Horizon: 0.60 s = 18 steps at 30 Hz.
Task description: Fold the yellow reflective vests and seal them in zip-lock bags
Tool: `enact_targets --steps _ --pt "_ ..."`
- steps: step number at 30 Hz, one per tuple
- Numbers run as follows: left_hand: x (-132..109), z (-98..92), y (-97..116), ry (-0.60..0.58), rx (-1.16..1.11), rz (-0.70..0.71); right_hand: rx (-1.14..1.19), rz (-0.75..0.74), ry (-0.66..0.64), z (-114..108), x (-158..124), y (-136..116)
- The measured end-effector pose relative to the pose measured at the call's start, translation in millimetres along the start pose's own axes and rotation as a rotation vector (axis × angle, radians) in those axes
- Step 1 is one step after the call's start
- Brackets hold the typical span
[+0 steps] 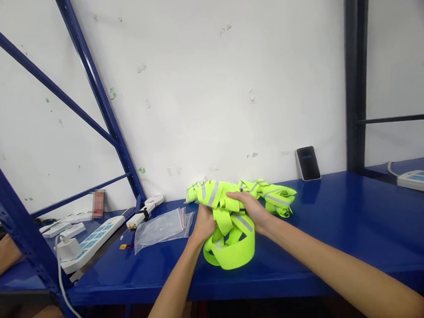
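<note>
Lying on the blue tabletop [336, 220], close to the white wall [215, 84], a neon-yellow reflective strap bundle [233, 248] is gripped by both hands. The left hand [204, 223] is pressed against the bundle's left side, its fingers clenched into the straps. The right hand [252, 211] is laid over the top, its fingers [235, 196] curled around a grey-striped fold. A loop of strap is draped toward the front edge. A clear plastic bag [161, 227] is seen just left of the left hand. Further left a white power strip [96, 238] and a small white fan [154, 201] are found. A dark phone [308, 163] is propped against the wall to the right, well apart from the bundle. At the far left edge another person's hand [4, 253] is seen.
</note>
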<state>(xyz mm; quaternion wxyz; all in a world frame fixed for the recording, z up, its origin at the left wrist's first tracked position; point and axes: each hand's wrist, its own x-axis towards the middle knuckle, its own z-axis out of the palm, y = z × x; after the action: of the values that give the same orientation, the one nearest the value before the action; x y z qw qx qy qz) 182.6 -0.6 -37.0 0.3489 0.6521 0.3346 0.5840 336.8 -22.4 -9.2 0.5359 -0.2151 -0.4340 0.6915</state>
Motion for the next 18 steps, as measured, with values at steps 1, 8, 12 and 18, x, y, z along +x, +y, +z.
enact_targets --steps 1,8,12,18 --pt "-2 2.7 3 -0.045 0.007 0.02 -0.036 -0.099 0.059 -3 3 0" --pt "-5 20.1 -4 -0.072 -0.25 -0.202 -0.094 -0.184 0.14 -14 15 3" --pt "-1 23.8 -7 0.033 -0.535 -0.335 -0.099 -0.277 0.187 -14 19 5" --pt "-16 41.7 2 -0.133 -0.633 -0.515 -0.228 -0.524 0.229 -16 32 2"
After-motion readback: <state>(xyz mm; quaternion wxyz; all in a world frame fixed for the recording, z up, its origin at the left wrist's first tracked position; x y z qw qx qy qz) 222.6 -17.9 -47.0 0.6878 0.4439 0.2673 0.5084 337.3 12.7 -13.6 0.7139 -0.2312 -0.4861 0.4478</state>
